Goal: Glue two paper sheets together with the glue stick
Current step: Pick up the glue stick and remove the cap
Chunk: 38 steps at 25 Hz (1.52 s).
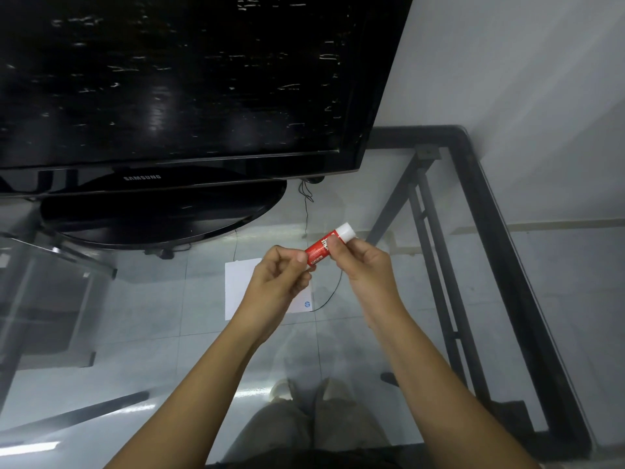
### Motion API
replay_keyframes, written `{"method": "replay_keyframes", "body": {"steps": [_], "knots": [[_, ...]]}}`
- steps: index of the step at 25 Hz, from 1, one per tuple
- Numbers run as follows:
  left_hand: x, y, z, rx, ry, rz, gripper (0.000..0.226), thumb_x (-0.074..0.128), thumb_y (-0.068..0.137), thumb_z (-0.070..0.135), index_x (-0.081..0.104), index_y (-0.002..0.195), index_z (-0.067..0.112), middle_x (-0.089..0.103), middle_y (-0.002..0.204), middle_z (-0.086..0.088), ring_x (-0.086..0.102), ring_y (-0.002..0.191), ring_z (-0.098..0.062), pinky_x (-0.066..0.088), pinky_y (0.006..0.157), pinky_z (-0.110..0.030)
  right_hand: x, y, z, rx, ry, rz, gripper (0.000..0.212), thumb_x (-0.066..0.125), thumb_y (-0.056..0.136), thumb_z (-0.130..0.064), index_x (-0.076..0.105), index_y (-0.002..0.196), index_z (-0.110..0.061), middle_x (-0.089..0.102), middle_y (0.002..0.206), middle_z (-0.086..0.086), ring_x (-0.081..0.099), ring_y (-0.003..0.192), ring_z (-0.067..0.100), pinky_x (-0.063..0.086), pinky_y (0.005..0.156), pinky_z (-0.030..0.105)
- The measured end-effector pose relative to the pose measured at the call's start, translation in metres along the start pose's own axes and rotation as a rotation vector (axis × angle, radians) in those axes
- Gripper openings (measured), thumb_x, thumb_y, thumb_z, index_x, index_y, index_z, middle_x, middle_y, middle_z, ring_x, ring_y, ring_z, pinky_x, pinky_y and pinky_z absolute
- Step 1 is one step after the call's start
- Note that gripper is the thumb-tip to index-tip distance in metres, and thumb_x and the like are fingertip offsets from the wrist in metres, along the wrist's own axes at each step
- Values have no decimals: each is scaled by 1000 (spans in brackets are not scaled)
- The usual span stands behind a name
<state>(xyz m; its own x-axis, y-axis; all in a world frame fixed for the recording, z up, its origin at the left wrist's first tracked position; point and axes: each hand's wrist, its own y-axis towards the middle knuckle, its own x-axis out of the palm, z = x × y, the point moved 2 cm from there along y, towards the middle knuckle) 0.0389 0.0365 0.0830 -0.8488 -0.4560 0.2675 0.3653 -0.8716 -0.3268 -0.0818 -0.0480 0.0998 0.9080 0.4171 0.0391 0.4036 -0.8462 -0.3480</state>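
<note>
Two hands hold one red glue stick (pixel 319 251) above a glass table (pixel 389 333), its white cap (pixel 346 231) pointing toward one o'clock. The left hand (pixel 280 282) pinches the lower red end, fingers curled together around it; the right hand (pixel 363 265) grips the stick just below the cap, thumb pressed on the label. White paper (pixel 238 286) lies flat under the left hand, at six o'clock from the television (pixel 169 79).
</note>
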Motion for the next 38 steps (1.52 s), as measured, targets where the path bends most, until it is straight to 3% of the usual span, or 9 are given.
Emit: {"method": "replay_keyframes", "body": {"steps": [5,11,14,19,23,25,30,35,38], "knots": [[-13,-12,5,1046,1148,225,28,72,75,7,50,92,11,65,85,-13,50,83,-19,43,69,-23,14,-8,-2,41,28,-20,26,69,71,-51,74,75,-26,68,67,-13,64,75,0,48,79,22],[-10,-9,15,88,82,52,20,53,88,46,58,89,26,69,71,3,60,62,-9,48,63,-21,15,-10,-10,-21,42,-10,25,68,64,-56,74,75,-34,73,78,-11,66,84,3,47,85,24],[-9,-12,24,353,329,82,11,67,83,28,56,87,28,64,78,12,56,70,-5,46,66,-15,14,-9,-11,-9,39,2,21,68,70,-53,74,74,-33,71,71,-12,65,77,0,47,82,23],[-16,-21,23,1250,1180,299,34,70,68,-10,46,82,9,55,99,-8,48,87,-23,35,82,-16,22,-12,-12,22,57,-54,32,67,66,-58,74,76,-28,68,67,-13,63,73,1,50,82,25],[-8,-15,29,228,188,69,20,58,77,20,51,95,24,64,90,-9,60,75,-19,49,73,-21,17,-9,-19,-31,65,-23,28,68,67,-53,75,77,-28,69,71,-11,63,77,3,48,84,25],[-10,-10,24,39,-37,34,18,56,86,38,62,88,21,67,71,-3,59,63,-16,52,64,-21,17,-10,-21,-55,24,-31,28,68,68,-52,75,79,-27,71,75,-8,65,83,7,49,87,28],[-13,-15,32,298,188,60,15,70,76,28,66,91,26,68,80,16,63,78,-2,51,73,-16,17,-12,-21,-45,-20,2,16,67,75,-46,74,77,-32,72,77,-9,66,88,13,49,91,33],[-26,-26,27,1415,1258,271,20,69,80,0,58,96,3,60,99,-8,56,86,-25,50,73,-32,26,-16,-20,-16,-34,-47,22,67,74,-50,74,74,-30,70,68,-12,64,73,2,50,85,31],[-27,-24,26,1284,1167,323,21,65,83,6,52,99,3,55,102,-10,54,90,-24,47,81,-26,31,-16,-24,-25,-54,-63,31,66,71,-55,74,78,-26,70,70,-10,64,77,8,49,88,38]]}}
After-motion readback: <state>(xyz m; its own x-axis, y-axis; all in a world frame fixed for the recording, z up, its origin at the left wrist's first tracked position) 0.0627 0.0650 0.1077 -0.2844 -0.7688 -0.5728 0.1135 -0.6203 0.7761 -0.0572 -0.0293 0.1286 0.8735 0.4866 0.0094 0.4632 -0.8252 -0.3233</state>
